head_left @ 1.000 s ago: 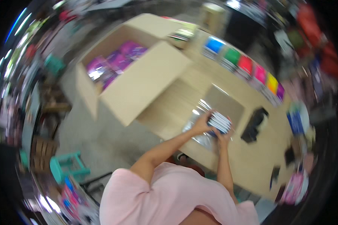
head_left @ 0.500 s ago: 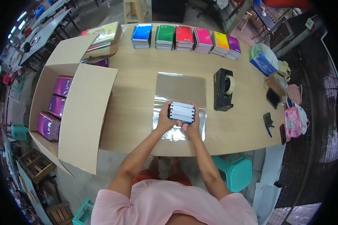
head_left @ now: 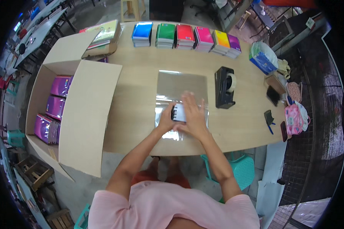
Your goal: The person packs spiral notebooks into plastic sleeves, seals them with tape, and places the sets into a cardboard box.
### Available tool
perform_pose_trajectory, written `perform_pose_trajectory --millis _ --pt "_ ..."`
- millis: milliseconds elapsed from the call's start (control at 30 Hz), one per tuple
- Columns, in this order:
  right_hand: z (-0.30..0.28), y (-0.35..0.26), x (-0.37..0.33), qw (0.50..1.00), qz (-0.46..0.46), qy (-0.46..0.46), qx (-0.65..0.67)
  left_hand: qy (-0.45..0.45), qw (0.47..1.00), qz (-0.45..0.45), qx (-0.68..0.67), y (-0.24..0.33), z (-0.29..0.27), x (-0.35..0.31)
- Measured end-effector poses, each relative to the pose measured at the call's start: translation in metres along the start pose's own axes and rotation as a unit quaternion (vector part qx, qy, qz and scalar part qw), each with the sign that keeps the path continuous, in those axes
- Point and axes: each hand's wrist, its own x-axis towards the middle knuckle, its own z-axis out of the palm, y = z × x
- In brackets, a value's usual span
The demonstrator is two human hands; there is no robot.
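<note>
Over the middle of the table I have a small stack of notebooks [head_left: 179,113], with pale page edges facing up and dark edging along its left side. My left hand [head_left: 166,119] is closed around the stack's left side. Against its right side lies my right hand [head_left: 195,119], fingers stretched out and slightly blurred, covering much of the stack. Beneath both hands a clear plastic sheet [head_left: 182,82] lies flat on the table [head_left: 135,110].
A black tape dispenser [head_left: 222,91] stands right of the sheet. Piles of coloured notebooks [head_left: 185,35] line the far edge. At left, an open cardboard box [head_left: 86,118] holds purple notebook packs [head_left: 56,107]. A green stool [head_left: 242,171] stands below the near edge.
My right hand has left its grip on the stack's lower right side and now lies flat with outstretched fingers across that side. My left hand keeps hold. The whole view has shifted slightly.
</note>
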Motion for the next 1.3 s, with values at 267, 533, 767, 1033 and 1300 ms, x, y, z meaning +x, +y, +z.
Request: perform_pose_trajectory --millis 267,533,767,1033,1300 --pt "0.085 0.025 -0.022 0.793 0.116 0.257 0.541 -0.018 0.999 0.047 -0.003 0.006 0.001 0.004" --pt "0.119 0.037 -0.009 0.596 0.216 0.267 0.726 0.043 0.985 0.145 0.083 -0.002 0.01 0.01" --pt "0.141 0.039 -0.01 0.621 0.207 0.27 0.706 0.08 0.988 0.131 0.01 -0.009 0.016 0.012" --pt "0.123 0.031 -0.022 0.663 0.321 0.252 0.627 -0.001 0.999 -0.04 0.012 -0.002 0.013 0.013" --pt "0.028 0.123 0.017 0.879 0.187 -0.03 0.438 -0.044 0.923 0.02 0.381 0.004 -0.074 0.016"
